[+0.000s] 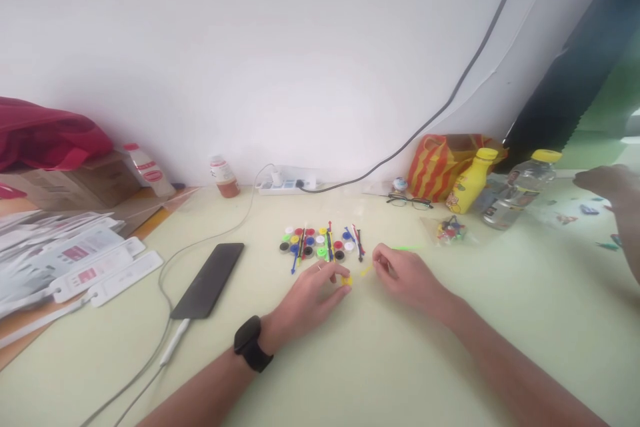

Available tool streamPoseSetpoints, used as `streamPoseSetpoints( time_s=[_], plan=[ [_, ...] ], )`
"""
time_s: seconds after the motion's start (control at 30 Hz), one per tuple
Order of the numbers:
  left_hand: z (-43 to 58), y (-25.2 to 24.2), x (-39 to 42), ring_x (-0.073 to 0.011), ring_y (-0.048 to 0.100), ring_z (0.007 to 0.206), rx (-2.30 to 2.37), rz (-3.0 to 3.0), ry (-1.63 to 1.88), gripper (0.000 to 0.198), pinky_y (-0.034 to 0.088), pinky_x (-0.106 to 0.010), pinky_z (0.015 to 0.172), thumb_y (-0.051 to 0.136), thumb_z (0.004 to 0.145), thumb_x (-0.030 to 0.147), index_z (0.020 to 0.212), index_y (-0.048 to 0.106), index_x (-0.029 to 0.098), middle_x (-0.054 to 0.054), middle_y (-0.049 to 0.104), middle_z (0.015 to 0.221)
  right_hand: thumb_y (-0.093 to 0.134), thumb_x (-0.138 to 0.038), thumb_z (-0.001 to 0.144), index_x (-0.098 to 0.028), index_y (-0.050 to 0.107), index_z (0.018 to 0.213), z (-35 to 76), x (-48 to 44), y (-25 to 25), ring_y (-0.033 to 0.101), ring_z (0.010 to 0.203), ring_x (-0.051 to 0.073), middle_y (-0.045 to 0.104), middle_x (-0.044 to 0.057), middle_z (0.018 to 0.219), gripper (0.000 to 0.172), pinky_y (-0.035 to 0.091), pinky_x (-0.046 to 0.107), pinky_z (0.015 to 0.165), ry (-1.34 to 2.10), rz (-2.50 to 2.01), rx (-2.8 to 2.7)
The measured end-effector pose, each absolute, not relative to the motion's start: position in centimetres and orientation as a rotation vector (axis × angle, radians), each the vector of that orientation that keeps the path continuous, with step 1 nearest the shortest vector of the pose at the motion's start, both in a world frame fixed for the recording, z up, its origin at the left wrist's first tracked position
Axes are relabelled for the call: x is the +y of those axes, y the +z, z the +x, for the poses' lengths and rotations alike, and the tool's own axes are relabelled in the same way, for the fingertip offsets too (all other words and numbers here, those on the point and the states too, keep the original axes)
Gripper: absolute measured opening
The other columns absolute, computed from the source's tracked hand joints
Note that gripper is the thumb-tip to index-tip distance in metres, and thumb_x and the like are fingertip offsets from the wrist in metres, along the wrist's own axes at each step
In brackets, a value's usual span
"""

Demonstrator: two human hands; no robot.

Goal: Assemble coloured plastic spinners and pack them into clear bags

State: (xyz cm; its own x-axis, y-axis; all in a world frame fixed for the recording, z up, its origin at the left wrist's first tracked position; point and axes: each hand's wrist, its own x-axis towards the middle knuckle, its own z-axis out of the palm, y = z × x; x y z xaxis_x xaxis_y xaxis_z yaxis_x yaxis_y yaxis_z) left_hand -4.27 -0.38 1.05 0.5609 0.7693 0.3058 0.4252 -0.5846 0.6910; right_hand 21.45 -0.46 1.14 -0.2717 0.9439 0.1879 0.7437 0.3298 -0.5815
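My left hand [310, 297], with a black watch on the wrist, pinches a small yellow round piece [347, 281] between thumb and fingertips. Just to its right, my right hand [407, 280] has its fingers closed on a thin yellow arrow [367, 271], whose end sticks out to the left. A thin bright green stick [407, 249] lies behind the right hand. Beyond both hands sits a group of small round discs [310, 241] in several colours, with coloured arrows [329, 243] lying across them.
A phone [209, 281] on a cable lies left. Behind are a power strip [287, 185], glasses [410, 201], a small bag of coloured pieces [450, 230], a striped bag [430, 167] and bottles [470, 180]. White tags [90, 267] pile at left. Another person's hand [607, 187] is at right.
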Motion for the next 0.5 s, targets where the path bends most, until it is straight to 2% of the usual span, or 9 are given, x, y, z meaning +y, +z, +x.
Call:
streamPoseSetpoints(
  time_s=[0.1,0.27,0.33,0.43,0.5],
  plan=[
    [-4.2,1.0,-0.3,-0.0199,0.063,0.086,0.948,2.184,0.821,0.011,0.050,-0.031,0.079,0.062,0.098,0.030,0.106,0.068,0.023,-0.005,0.070,0.096,0.050,-0.022,0.091,-0.025,0.047,0.085,21.2,-0.6,1.3,0.048,0.057,0.014,0.055,-0.006,0.065,0.007,0.033,0.027,0.055,0.714,-1.407,-1.959],
    [-4.2,0.6,0.1,-0.0150,0.064,0.078,0.881,2.072,0.842,0.010,0.053,-0.028,0.075,0.063,0.097,0.026,0.103,0.068,0.021,-0.004,0.068,0.094,0.056,-0.023,0.087,-0.024,0.051,0.084,21.0,-0.6,1.3,0.059,0.067,0.015,0.066,-0.002,0.076,0.006,0.043,0.025,0.059,0.910,-1.307,-1.775],
    [-4.2,0.3,0.2,-0.0156,0.065,0.079,0.900,1.997,0.844,0.015,0.056,-0.029,0.076,0.065,0.096,0.028,0.109,0.069,0.021,-0.004,0.069,0.092,0.059,-0.024,0.086,-0.024,0.055,0.092,20.9,-0.5,1.3,0.061,0.069,0.015,0.067,-0.003,0.077,0.007,0.047,0.027,0.063,0.939,-1.281,-1.737],
    [-4.1,0.0,0.2,-0.0172,0.068,0.084,0.889,1.889,0.846,0.021,0.059,-0.031,0.080,0.068,0.095,0.030,0.114,0.069,0.020,-0.005,0.070,0.092,0.061,-0.026,0.088,-0.026,0.057,0.111,20.8,-0.5,1.3,0.061,0.069,0.016,0.067,-0.004,0.076,0.024,0.051,0.030,0.069,0.952,-1.250,-1.690],
    [-4.1,-0.1,0.2,-0.0180,0.069,0.086,0.870,1.839,0.844,0.022,0.060,-0.033,0.083,0.070,0.094,0.031,0.112,0.070,0.019,-0.006,0.072,0.094,0.063,-0.027,0.088,-0.026,0.058,0.116,20.8,-0.5,1.4,0.062,0.071,0.017,0.067,-0.003,0.077,0.028,0.052,0.031,0.071,0.947,-1.239,-1.667]
  ],
)
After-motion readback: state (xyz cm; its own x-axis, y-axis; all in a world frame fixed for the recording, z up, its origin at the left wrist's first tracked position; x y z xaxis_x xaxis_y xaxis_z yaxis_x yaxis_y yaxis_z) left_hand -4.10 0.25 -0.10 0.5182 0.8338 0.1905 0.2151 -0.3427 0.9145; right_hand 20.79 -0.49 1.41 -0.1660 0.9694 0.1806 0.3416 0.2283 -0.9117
